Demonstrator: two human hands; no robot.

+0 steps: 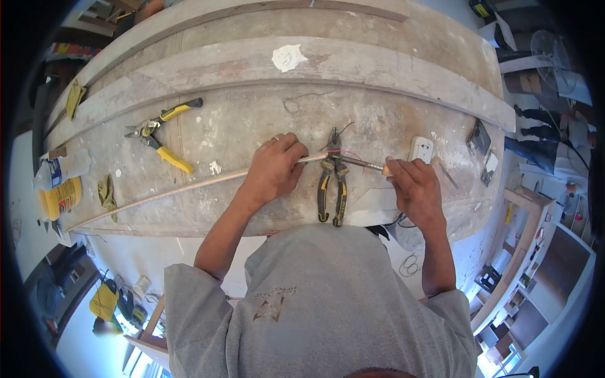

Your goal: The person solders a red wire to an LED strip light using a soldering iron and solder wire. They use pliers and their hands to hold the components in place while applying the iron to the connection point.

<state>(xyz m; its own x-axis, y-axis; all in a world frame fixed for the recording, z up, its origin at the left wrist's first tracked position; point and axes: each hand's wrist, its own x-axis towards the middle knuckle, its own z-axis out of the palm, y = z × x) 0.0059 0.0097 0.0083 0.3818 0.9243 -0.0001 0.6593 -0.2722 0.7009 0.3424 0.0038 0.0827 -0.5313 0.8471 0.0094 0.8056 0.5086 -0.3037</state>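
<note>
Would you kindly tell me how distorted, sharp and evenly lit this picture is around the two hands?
In the head view, strong fisheye distortion bows the table and blackens the corners; the left hand gripping the thin rod, the right hand gripping a small tool and the pliers are sharp under soft, even light; the lower-right edge is blown out.
</note>
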